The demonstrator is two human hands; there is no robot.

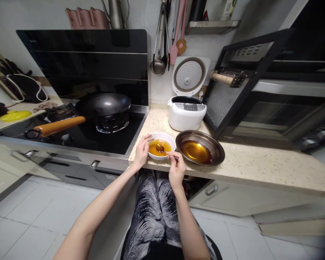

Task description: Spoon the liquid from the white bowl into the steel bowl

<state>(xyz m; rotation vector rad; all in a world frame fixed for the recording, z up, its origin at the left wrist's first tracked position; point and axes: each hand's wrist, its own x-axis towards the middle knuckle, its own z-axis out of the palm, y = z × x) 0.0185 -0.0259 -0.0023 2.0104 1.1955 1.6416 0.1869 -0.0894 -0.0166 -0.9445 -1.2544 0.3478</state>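
Observation:
A white bowl (170, 140) of amber liquid stands near the front edge of the counter. My left hand (142, 148) grips its left rim, fingers on the edge. With a pinch, my right hand (177, 167) holds the handle of a spoon (160, 147), whose round end rests in the liquid. Just right of the bowl sits a wide metal basin (218, 151) with more amber liquid in it; neither hand touches it.
A white rice cooker (187, 117) with its lid up stands behind the bowls. On the left, a black wok (104, 104) with a wooden handle rests on the gas stove (78, 139). An oven (281, 115) fills the right side. Utensils (159, 65) hang on the wall.

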